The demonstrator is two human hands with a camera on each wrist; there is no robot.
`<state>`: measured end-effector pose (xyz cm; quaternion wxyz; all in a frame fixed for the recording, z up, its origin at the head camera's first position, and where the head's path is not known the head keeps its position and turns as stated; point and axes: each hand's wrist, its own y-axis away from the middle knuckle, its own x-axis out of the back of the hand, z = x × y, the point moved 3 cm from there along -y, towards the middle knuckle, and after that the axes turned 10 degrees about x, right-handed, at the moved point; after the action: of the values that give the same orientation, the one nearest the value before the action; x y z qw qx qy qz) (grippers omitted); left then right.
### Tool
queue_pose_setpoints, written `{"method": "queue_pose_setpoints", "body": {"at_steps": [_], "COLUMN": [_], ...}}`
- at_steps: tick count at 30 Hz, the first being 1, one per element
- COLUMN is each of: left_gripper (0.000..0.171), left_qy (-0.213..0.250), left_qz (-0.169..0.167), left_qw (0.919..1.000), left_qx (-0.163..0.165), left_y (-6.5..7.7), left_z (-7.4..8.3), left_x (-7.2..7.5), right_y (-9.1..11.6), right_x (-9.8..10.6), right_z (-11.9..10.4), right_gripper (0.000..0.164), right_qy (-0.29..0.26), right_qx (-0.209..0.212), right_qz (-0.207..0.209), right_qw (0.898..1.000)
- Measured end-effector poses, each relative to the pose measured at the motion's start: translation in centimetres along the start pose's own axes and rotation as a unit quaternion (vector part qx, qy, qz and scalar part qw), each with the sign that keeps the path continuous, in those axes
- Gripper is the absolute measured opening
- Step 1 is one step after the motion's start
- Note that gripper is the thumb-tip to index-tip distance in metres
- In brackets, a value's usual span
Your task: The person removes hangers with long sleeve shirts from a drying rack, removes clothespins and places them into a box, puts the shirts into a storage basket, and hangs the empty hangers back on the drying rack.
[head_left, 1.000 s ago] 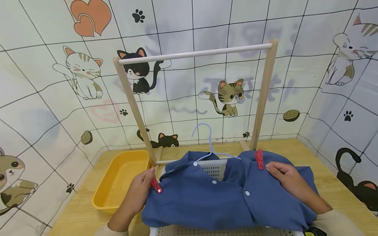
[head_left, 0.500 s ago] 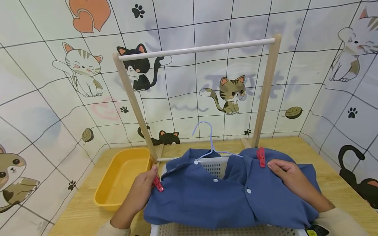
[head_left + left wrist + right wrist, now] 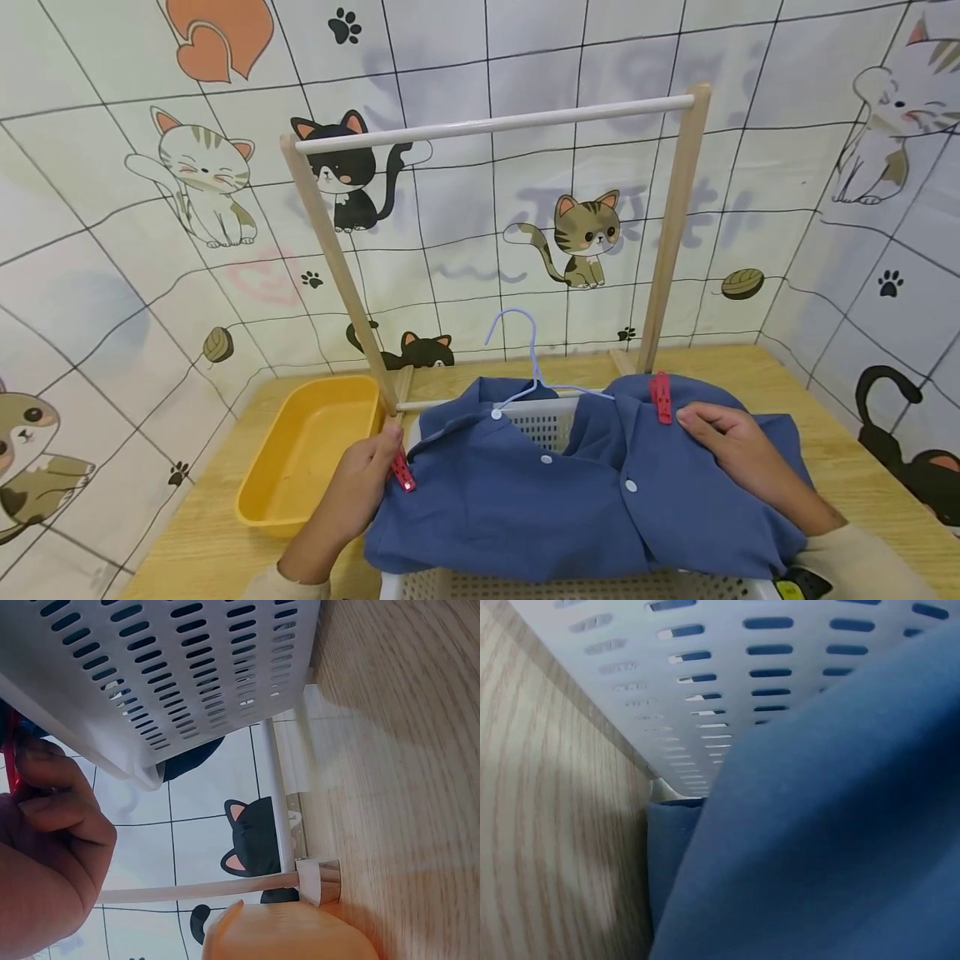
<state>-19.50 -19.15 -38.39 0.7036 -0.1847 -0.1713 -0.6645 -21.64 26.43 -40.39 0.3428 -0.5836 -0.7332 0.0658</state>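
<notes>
A blue button-up shirt [image 3: 540,517] lies spread over a white perforated basket [image 3: 551,429], with a lavender hanger [image 3: 534,354] in its collar and the hook pointing up. My left hand [image 3: 362,479] pinches a red clothespin [image 3: 403,473] at the shirt's left shoulder; curled fingers and a strip of the red clip [image 3: 10,754] show in the left wrist view. Another red clothespin [image 3: 661,398] grips the right shoulder. Just beside it, my right hand [image 3: 731,437] pinches the blue cloth between thumb and fingers. Blue fabric [image 3: 810,825] fills much of the right wrist view, hiding that hand.
Behind the basket stands a wooden rack with a white top bar [image 3: 495,125]. A yellow tub [image 3: 311,450] sits on the wooden table [image 3: 180,550] to the left. The back wall [image 3: 457,75] carries printed cats and grid lines.
The left clothespin has shifted slightly right and stands a little steeper in the left hand. The right hand keeps its place on the shirt; the head view has tilted slightly.
</notes>
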Motion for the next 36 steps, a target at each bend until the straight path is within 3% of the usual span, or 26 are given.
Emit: {"method": "queue_pose_setpoints", "body": {"at_steps": [9, 23, 36], "left_gripper": [0.048, 0.046, 0.047], "left_qy": [-0.024, -0.042, -0.026], "left_qz": [0.006, 0.008, 0.007], "left_qw": [0.9994, 0.9989, 0.9995], "left_qx": [-0.025, -0.017, -0.014], "left_y": [-0.05, -0.34, -0.51], "left_z": [-0.27, -0.36, -0.04], "left_x": [0.00, -0.08, -0.01], "right_y": [-0.16, -0.29, -0.39], "right_x": [-0.30, -0.09, 0.07], "right_z": [0.13, 0.28, 0.25], "right_gripper": [0.025, 0.025, 0.025], "right_qy": [0.015, 0.029, 0.036], "right_qx": [0.000, 0.001, 0.010], "right_qz": [0.009, 0.011, 0.011], "right_qw": [1.000, 1.000, 0.999]}}
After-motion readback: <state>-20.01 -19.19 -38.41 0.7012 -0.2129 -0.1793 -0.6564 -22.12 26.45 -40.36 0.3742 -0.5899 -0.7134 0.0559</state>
